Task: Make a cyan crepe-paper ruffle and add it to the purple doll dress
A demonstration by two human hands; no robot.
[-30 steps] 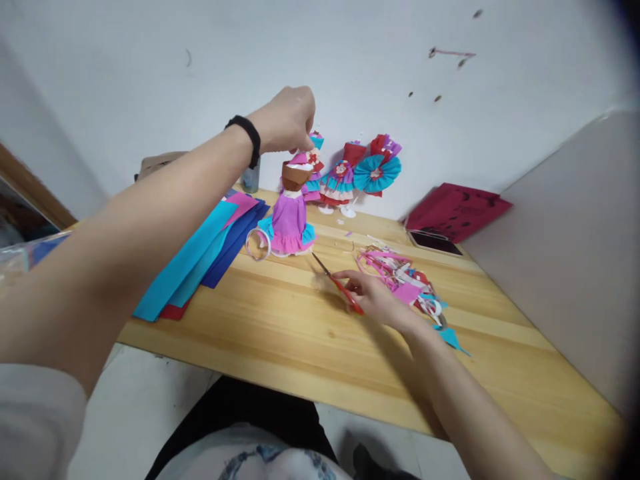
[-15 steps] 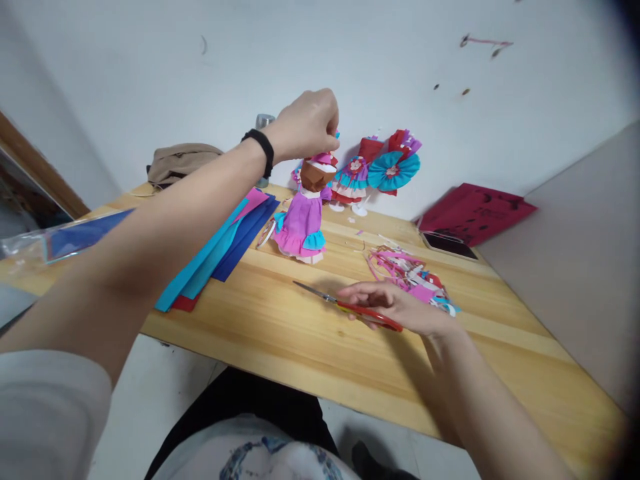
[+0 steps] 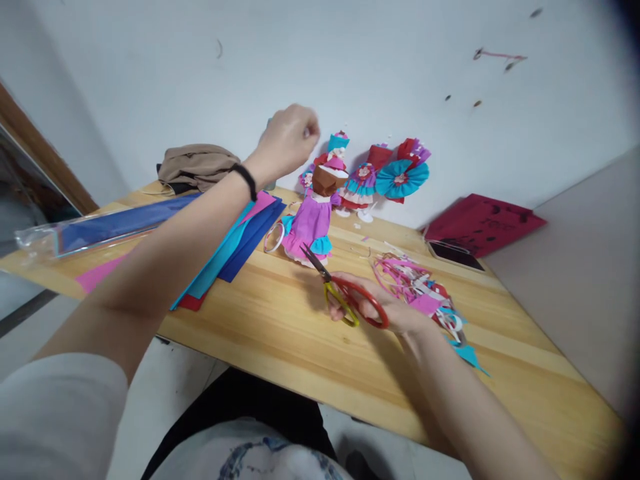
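Note:
My left hand (image 3: pixel 289 137), a black band at its wrist, is raised in a closed fist left of the paper doll's head; anything inside the fist is hidden. Scissors (image 3: pixel 327 277) with one red and one yellow handle rest in my right hand (image 3: pixel 373 300), low over the table. Their tips point at the doll's skirt and look slightly apart. The paper doll (image 3: pixel 311 217) stands upright in a purple and pink dress with blue ruffles, its head brown and white. Neither hand visibly grips it.
Coloured paper sheets (image 3: pixel 250 240) lie left of the doll, near a plastic-wrapped blue pack (image 3: pixel 120 223). Paper scraps (image 3: pixel 410 283) are heaped at right. Other paper figures (image 3: pixel 367 177) stand by the wall. A phone (image 3: pixel 455 255), a red bag (image 3: pixel 485 223) and a brown cloth bag (image 3: pixel 197 167) sit behind.
My left fist has moved left and slightly down, away from the doll's head. My right hand has turned the scissors, so both handle loops show and the tips are closer to the skirt.

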